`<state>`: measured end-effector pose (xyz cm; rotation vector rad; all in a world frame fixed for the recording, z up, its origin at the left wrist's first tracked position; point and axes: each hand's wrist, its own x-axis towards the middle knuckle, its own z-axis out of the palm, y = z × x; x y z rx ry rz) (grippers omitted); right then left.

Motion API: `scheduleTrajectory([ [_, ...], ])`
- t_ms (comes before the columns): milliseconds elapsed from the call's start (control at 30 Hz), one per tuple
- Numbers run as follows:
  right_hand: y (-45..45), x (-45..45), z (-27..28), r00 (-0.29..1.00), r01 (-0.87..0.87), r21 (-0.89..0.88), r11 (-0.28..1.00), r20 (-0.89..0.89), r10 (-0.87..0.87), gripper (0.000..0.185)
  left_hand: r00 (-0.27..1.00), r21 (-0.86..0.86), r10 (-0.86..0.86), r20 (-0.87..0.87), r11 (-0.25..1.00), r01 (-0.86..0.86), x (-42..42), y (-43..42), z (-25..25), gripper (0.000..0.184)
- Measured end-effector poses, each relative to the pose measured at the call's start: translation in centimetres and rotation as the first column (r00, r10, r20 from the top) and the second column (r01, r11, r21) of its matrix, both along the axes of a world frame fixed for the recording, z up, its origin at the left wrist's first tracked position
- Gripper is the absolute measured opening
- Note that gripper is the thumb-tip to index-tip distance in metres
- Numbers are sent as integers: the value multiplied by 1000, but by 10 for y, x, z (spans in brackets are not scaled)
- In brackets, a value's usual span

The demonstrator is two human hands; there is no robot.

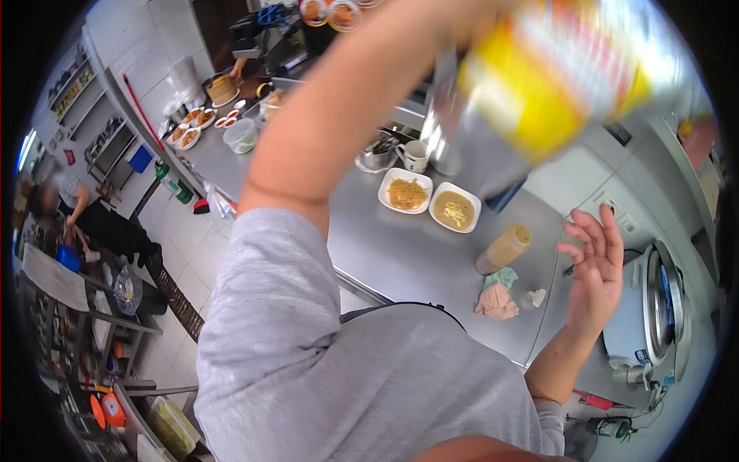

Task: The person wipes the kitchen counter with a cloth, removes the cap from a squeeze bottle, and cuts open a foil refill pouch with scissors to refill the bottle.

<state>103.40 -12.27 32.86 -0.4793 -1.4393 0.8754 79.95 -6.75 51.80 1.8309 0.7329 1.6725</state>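
Observation:
My left arm is raised across the upper view. My left hand (481, 11), blurred at the top edge, is at a large clear container with a yellow, white and red label (550, 81) held up in the air; its fingers are hard to make out. On the right, my right hand (594, 273) is lifted with its fingers apart and nothing in it. Between the arms, a square white bowl of shredded food (406, 192) sits beside a bowl of brownish soup with yellow shreds (456, 209). Nearest my right hand are a squeeze bottle (504, 249) and crumpled pink and green cloths (497, 299).
The steel counter (408, 266) also bears a mug (413, 156), a clear tub (240, 135) and small plates of food (185, 137). A round-lidded appliance (643, 308) stands at right. Another person (85, 208) is at far left; a hand (238, 71) shows near the back.

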Motion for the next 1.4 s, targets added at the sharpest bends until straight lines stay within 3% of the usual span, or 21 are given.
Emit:
scheduleTrajectory([
  [67,-3,-49,0,973,-135,-17,991,-192,130,47,925,122,197,-324,979,-166,-37,11,-79,28],
  [100,1,-60,-11,982,-95,-98,991,-175,77,44,980,80,-7,-199,997,24,-48,18,-121,32],
  [133,11,-69,-31,988,-51,-177,983,-153,24,42,921,108,133,-366,989,-100,-66,4,-145,30],
  [167,19,-82,-53,991,-2,-257,966,-127,-31,39,959,-32,38,-281,998,-49,-84,1,-180,27],
  [200,26,-104,-69,995,-2,-324,946,-98,-31,34,988,-144,-18,-155,990,-4,-104,2,-211,37],
  [267,43,-156,-93,999,21,-393,919,-31,-36,18,996,-289,35,-82,956,-57,-149,4,-269,32],
  [333,57,-208,-114,986,141,-414,899,139,-90,16,994,-368,38,102,930,2,-193,18,-326,24],
  [400,88,-249,-151,951,242,-445,862,286,-119,16,998,-493,62,6,868,-51,-241,35,-361,15],
  [533,121,-314,-190,961,259,-435,863,209,-183,19,995,-527,92,-29,845,-93,-295,68,-385,14],
  [633,143,-332,-234,807,452,-337,826,549,-218,16,996,-549,59,-69,832,-87,-323,108,-428,18],
  [700,147,-342,-233,825,408,-460,789,556,-101,17,999,-587,28,-33,809,-42,-337,126,-450,26],
  [833,160,-353,-213,900,249,-497,832,436,-8,22,972,-651,-187,142,722,234,-353,137,-439,49],
  [933,164,-344,-190,660,365,-389,846,749,59,31,958,-780,-266,104,576,244,-381,134,-421,68],
  [1033,164,-343,-186,783,222,-475,852,607,134,55,917,-761,-371,150,549,346,-417,144,-412,73],
  [1133,163,-355,-179,842,188,-518,834,522,134,66,804,-785,-567,176,412,462,-452,162,-398,70],
  [1200,166,-366,-176,840,202,-498,843,530,112,69,790,-748,-613,23,514,421,-487,186,-391,66],
  [1233,160,-372,-165,755,334,-418,845,655,26,69,770,-724,-636,-52,555,409,-507,199,-388,64],
  [1267,153,-378,-151,642,456,-320,830,764,-58,68,838,-712,-543,-48,607,352,-536,221,-383,58],
  [1333,134,-387,-134,674,627,-265,733,656,-340,60,940,-667,-337,61,687,290,-613,296,-375,42],
  [1367,118,-390,-128,625,731,-209,649,586,-515,54,981,-612,-168,-94,788,77,-650,329,-366,38],
  [1400,105,-396,-124,546,823,-164,544,494,-677,49,993,-590,17,-113,803,-81,-695,381,-382,38],
])
